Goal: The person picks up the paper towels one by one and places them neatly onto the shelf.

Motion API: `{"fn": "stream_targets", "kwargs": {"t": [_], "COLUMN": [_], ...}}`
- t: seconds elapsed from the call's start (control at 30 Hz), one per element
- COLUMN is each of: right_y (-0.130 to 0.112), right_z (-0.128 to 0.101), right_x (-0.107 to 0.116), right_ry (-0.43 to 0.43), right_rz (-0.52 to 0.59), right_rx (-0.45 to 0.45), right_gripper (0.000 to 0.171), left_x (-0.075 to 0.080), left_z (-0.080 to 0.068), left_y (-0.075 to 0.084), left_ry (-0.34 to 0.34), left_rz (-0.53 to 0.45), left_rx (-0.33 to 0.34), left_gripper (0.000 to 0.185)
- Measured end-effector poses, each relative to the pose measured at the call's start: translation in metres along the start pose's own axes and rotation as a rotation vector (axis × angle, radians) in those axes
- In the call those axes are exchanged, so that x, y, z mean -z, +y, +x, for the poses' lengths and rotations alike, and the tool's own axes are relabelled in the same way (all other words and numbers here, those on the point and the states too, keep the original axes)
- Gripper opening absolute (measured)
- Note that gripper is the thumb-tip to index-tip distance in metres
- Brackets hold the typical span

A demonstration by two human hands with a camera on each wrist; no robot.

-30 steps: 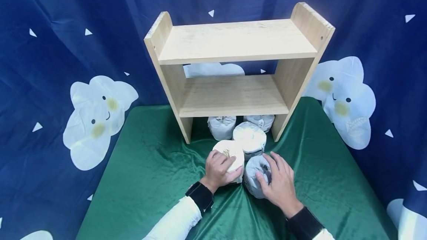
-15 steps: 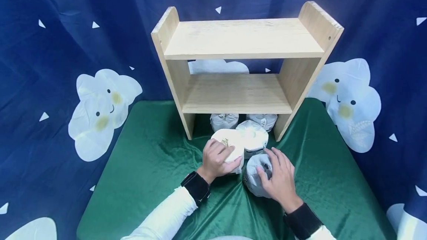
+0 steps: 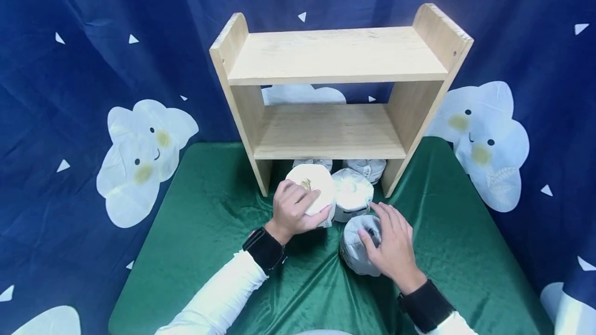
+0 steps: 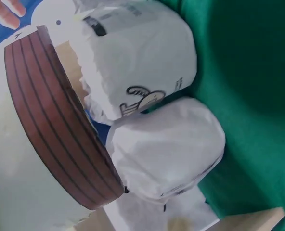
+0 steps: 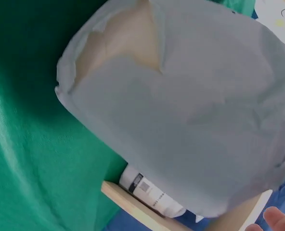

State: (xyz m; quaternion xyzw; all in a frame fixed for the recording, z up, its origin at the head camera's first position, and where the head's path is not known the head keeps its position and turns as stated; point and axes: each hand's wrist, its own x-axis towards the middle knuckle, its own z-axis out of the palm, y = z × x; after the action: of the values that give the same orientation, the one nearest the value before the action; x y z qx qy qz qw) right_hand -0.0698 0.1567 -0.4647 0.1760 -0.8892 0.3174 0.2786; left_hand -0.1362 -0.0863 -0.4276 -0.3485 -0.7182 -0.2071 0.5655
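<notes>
On green cloth, left hand grips a cream roll; right hand clasps a grey roll.

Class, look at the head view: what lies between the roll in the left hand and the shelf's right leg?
In the head view, one wrapped roll stands between the left hand's roll and the shelf's right leg.

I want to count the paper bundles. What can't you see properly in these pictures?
- Two back bundles, head view: mostly hidden under the shelf, so others behind cannot be ruled out.
- Grey bundle, head view: right hand covers part.
- White bundle: left hand covers its near side.
- Printed label, right wrist view: too small to read.
</notes>
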Motion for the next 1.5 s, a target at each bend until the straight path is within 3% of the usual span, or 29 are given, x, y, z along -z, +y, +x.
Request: {"fn": "stream_targets", "kwargs": {"t": [0.3,0.6,1.0,1.5], "right_y": [-0.001,-0.003,-0.005,-0.009], "right_z": [0.013,0.005,0.008,0.013], "right_x": [0.007,0.01,0.012,0.016], "right_ry": [-0.02,-0.054,-0.054,-0.082], "right_rz": [0.008,-0.002,0.008,0.07], "right_rx": [0.028,-0.007,-0.01,-0.043], "right_gripper": [0.058,0.058,0.058,0.059], "left_x": [0.002,0.006,0.009,0.004], "left_z": [0.02,0.041,0.065,0.08], "left_y": [-0.011,-0.013,-0.026,-0.052], "left_ry": [0.024,0.109,0.117,0.098], "left_rz": [0.023,0.016,0.045,0.096], "left_rx": [-0.014,-0.026,-0.025,-0.006], "left_gripper": [0.033,0.032,0.033,0.031]}}
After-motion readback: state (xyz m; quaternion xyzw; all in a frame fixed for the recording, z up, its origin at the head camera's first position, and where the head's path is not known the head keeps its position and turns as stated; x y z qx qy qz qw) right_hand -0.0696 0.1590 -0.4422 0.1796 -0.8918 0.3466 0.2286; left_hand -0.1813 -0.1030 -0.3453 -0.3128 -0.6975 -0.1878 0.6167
